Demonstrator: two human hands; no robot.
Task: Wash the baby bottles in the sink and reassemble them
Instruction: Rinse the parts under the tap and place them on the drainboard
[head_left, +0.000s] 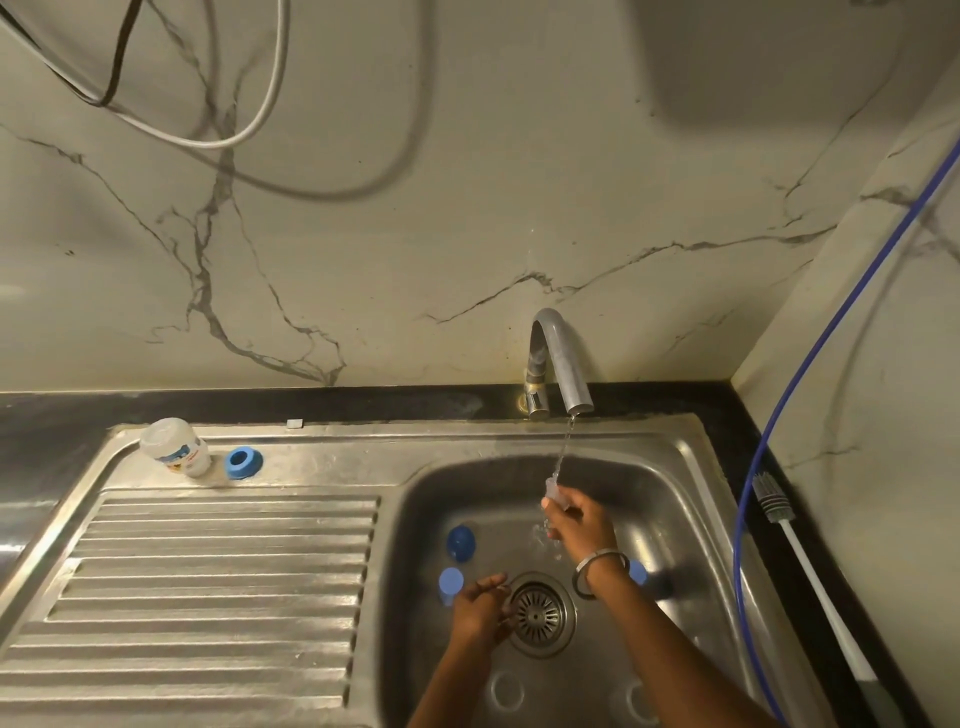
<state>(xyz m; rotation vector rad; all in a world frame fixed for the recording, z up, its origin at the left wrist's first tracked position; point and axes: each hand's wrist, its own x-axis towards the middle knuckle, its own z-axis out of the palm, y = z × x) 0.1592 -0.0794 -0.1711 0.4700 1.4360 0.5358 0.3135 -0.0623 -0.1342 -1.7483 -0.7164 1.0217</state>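
My right hand (576, 525) holds a small clear teat (554, 490) up under the thin stream running from the tap (563, 364). My left hand (480, 608) hangs low in the steel sink (691, 499) beside the drain (537, 613), fingers loosely curled, and whether it holds anything small is unclear. A dark blue cap (461, 542), a light blue cap (451, 582) and another light blue part (638, 572) behind my right wrist lie on the sink floor. An upside-down bottle body (175, 447) and a blue ring (243, 462) stand on the drainboard's back edge.
The ribbed drainboard (208, 587) fills the left side. A bottle brush (800, 561) with a white handle lies on the dark counter at the right, next to a blue hose (810, 364). Cables hang against the marble wall (415, 234).
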